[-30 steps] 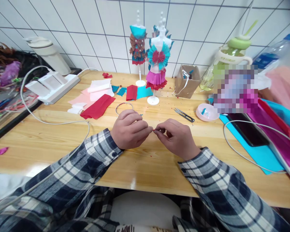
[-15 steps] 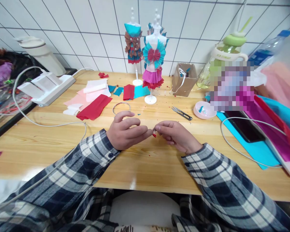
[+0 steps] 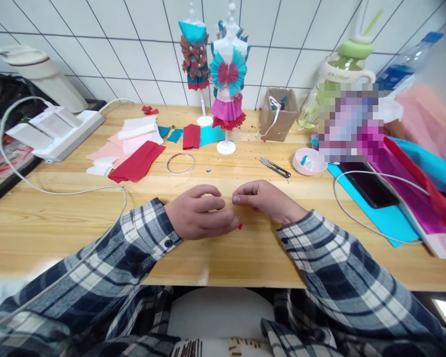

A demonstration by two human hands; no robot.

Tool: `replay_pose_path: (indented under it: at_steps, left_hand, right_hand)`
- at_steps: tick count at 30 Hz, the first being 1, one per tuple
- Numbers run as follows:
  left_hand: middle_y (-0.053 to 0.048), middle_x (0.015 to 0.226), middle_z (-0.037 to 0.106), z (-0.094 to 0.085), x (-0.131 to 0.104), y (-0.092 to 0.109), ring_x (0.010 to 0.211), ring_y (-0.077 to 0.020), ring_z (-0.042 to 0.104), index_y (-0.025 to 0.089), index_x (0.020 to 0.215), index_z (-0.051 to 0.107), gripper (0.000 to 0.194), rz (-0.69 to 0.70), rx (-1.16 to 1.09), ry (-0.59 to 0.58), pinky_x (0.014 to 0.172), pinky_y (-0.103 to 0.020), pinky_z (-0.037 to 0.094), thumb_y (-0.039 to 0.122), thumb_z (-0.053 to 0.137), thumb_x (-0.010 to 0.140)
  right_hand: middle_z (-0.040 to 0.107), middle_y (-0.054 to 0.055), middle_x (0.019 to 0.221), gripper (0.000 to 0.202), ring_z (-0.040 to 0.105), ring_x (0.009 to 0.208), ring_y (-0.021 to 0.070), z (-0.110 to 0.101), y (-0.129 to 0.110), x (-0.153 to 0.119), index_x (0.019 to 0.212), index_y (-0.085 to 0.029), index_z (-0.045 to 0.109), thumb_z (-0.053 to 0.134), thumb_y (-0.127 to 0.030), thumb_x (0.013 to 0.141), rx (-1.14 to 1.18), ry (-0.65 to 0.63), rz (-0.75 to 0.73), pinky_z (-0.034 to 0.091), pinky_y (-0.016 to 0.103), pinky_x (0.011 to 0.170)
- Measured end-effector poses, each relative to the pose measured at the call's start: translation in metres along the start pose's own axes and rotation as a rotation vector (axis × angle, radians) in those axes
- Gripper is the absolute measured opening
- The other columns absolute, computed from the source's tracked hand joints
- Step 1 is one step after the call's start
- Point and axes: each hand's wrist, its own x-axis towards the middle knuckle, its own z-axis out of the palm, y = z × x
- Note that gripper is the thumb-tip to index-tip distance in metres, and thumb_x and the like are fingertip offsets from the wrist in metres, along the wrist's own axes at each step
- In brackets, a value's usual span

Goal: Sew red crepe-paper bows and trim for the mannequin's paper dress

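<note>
A small red piece [image 3: 240,226] shows at the fingertips of my left hand [image 3: 202,213], whose fingers are curled and pinched around it. Just to the right, my right hand [image 3: 265,201] has its thumb and index finger pressed together; whatever is between them is too small to make out. The two hands are slightly apart, over the wooden table [image 3: 223,263]. Beyond them lie a wire ring [image 3: 181,163] and small thread snips [image 3: 275,167]. Two mini dress forms stand behind, one with a pink skirt [image 3: 227,110], the other with brown bows [image 3: 194,55].
Red crepe paper [image 3: 137,161] and pale sheets lie at the left, near a power strip [image 3: 74,136] and its cable. A pink dish [image 3: 309,161], a cardboard box [image 3: 278,115], a green-lidded jug [image 3: 342,74] and a dark phone [image 3: 371,186] are on the right.
My hands have moved apart. The small red piece, earlier between both hands' fingertips, is now at my left fingertips only. The camera view has shifted slightly.
</note>
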Motion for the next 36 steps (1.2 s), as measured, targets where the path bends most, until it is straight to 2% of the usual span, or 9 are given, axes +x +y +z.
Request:
replay_pose_path:
  at_steps: [3, 7, 10, 13, 16, 19, 25, 29, 36]
  left_hand:
    - [0.01, 0.074, 0.065, 0.002, 0.0, 0.0, 0.068, -0.0079, 0.053, 0.03, 0.086, 0.065, 0.009, -0.038, -0.002, -0.026, 0.078, -0.026, 0.045, 0.023, 0.068, 0.081]
    - [0.009, 0.071, 0.063, 0.002, -0.012, -0.005, 0.068, -0.0097, 0.053, 0.03, 0.086, 0.064, 0.017, -0.166, 0.067, 0.066, 0.077, -0.028, 0.045, 0.023, 0.073, 0.075]
    - [0.008, 0.07, 0.063, 0.001, -0.019, -0.006, 0.066, -0.0111, 0.052, 0.031, 0.086, 0.064, 0.018, -0.223, 0.134, 0.071, 0.077, -0.03, 0.044, 0.024, 0.075, 0.073]
    - [0.008, 0.07, 0.063, 0.0, -0.019, -0.005, 0.066, -0.0111, 0.052, 0.035, 0.088, 0.064, 0.017, -0.231, 0.12, 0.026, 0.077, -0.031, 0.043, 0.026, 0.073, 0.076]
    - [0.009, 0.071, 0.063, 0.001, -0.015, -0.005, 0.069, -0.0105, 0.052, 0.037, 0.092, 0.065, 0.023, -0.217, 0.026, 0.032, 0.08, -0.031, 0.042, 0.022, 0.072, 0.076]
    - [0.009, 0.068, 0.062, 0.002, -0.01, -0.005, 0.069, -0.0105, 0.052, 0.036, 0.091, 0.066, 0.023, -0.212, -0.032, 0.074, 0.081, -0.031, 0.04, 0.019, 0.072, 0.076]
    - [0.01, 0.072, 0.064, 0.001, -0.01, -0.006, 0.07, -0.0101, 0.052, 0.033, 0.087, 0.066, 0.022, -0.168, 0.031, 0.081, 0.083, -0.031, 0.04, 0.018, 0.074, 0.074]
    - [0.011, 0.073, 0.063, 0.002, -0.013, -0.006, 0.07, -0.009, 0.054, 0.038, 0.092, 0.064, 0.025, -0.192, 0.034, 0.033, 0.083, -0.031, 0.04, 0.021, 0.072, 0.076]
    - [0.009, 0.064, 0.062, 0.01, -0.012, -0.003, 0.063, -0.0089, 0.055, 0.027, 0.079, 0.06, 0.01, -0.261, 0.009, -0.002, 0.083, -0.031, 0.041, 0.029, 0.069, 0.08]
  right_hand:
    - [0.061, -0.003, 0.066, 0.025, 0.044, 0.056, 0.0075, -0.004, 0.001, 0.001, 0.078, -0.016, 0.072, 0.071, -0.039, 0.069, -0.029, 0.092, -0.023, 0.033, 0.024, 0.055]
    - [0.062, -0.001, 0.068, 0.031, 0.043, 0.055, 0.0076, -0.009, 0.001, 0.001, 0.083, -0.015, 0.074, 0.069, -0.044, 0.072, -0.088, 0.189, -0.026, 0.032, 0.024, 0.052]
    - [0.062, 0.002, 0.071, 0.04, 0.042, 0.054, 0.0074, -0.01, -0.002, -0.001, 0.088, -0.016, 0.075, 0.059, -0.052, 0.079, -0.082, 0.105, 0.0, 0.029, 0.023, 0.049]
    - [0.064, 0.002, 0.071, 0.039, 0.045, 0.057, 0.0086, -0.009, -0.003, -0.003, 0.087, -0.016, 0.074, 0.063, -0.051, 0.076, -0.043, 0.006, 0.018, 0.028, 0.023, 0.049]
    - [0.066, 0.002, 0.072, 0.028, 0.047, 0.059, 0.0092, -0.007, -0.003, -0.002, 0.082, -0.016, 0.073, 0.071, -0.042, 0.07, -0.038, 0.001, -0.003, 0.032, 0.023, 0.052]
    - [0.065, 0.0, 0.072, 0.023, 0.048, 0.059, 0.0087, -0.007, -0.004, -0.003, 0.08, -0.017, 0.072, 0.07, -0.039, 0.071, -0.06, -0.004, -0.013, 0.033, 0.023, 0.054]
    - [0.062, -0.001, 0.069, 0.033, 0.046, 0.056, 0.0079, -0.012, -0.008, -0.006, 0.087, -0.017, 0.073, 0.06, -0.047, 0.08, -0.127, -0.044, 0.032, 0.032, 0.023, 0.051]
    - [0.068, 0.0, 0.076, 0.027, 0.056, 0.068, 0.0116, -0.011, -0.004, -0.004, 0.084, -0.018, 0.074, 0.068, -0.043, 0.074, -0.141, -0.09, 0.024, 0.04, 0.025, 0.063]
    - [0.07, 0.001, 0.075, 0.016, 0.06, 0.07, 0.0127, -0.009, -0.003, -0.002, 0.077, -0.019, 0.072, 0.068, -0.035, 0.075, -0.156, -0.08, -0.039, 0.044, 0.026, 0.067]
